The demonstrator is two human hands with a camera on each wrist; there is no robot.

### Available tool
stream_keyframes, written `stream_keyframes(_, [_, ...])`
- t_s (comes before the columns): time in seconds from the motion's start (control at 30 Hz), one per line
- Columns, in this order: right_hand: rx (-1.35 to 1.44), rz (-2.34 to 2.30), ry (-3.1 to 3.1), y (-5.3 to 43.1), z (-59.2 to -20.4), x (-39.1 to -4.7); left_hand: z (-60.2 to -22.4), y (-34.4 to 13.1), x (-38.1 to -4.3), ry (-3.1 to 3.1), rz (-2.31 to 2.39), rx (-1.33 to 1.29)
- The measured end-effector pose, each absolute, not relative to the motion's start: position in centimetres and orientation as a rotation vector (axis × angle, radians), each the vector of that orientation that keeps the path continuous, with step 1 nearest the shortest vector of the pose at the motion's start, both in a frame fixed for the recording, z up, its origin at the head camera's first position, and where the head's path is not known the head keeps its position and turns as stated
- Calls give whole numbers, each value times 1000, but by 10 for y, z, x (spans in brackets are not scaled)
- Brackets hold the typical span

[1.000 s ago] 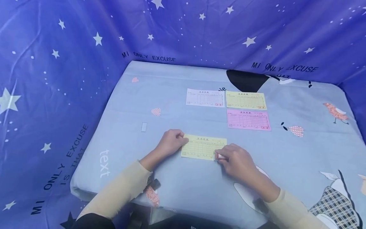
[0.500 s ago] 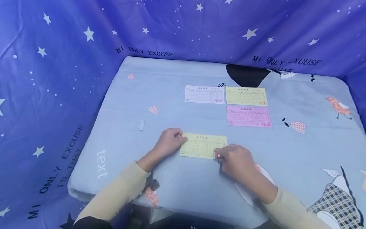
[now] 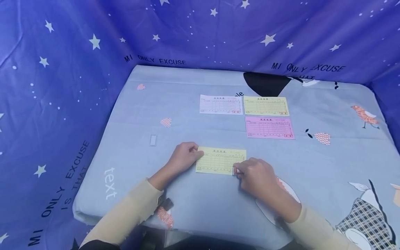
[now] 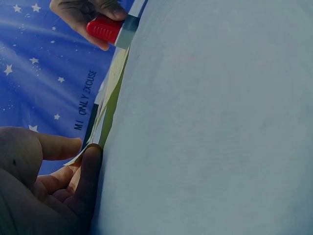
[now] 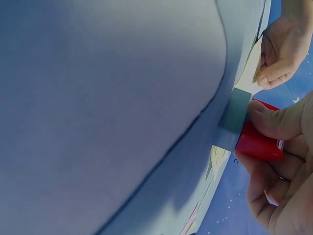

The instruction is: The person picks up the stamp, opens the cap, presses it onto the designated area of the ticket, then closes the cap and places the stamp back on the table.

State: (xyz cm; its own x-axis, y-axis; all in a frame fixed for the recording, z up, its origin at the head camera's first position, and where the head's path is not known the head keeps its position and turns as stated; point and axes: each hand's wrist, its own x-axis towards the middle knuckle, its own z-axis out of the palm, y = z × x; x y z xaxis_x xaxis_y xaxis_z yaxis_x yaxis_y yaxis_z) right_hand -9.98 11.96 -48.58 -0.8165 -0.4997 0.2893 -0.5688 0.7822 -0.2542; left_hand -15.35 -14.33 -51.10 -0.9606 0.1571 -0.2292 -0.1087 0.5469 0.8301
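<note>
A yellow form slip [image 3: 215, 163] with a printed grid lies near the front of the padded surface. My left hand [image 3: 183, 158] pinches its left end between thumb and fingers; in the left wrist view the slip [image 4: 111, 105] is seen edge-on, bowed slightly upward. My right hand [image 3: 257, 176] grips a small stamp by its red body [image 5: 260, 141], thumb on one side and fingers on the other. The stamp's translucent grey base [image 5: 234, 117] stands upright at the slip's lower right corner. Its printing face is hidden.
Farther back lie a white slip [image 3: 221, 105], another yellow slip [image 3: 266, 106] and a pink slip [image 3: 269, 128], each with a small red mark at the lower right. A blue star-patterned curtain [image 3: 200, 34] encloses the light blue cloth surface [image 3: 175, 100].
The stamp tips slightly at the slip's corner as my right fingers shift on it. My left hand keeps its place on the slip; the head view has shifted a little.
</note>
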Motion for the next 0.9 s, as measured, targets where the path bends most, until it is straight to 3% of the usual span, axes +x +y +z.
stream_keyframes(0.9, [805,528,-2781,120,-489,-95,-508,-143,-150,2500,1365,65])
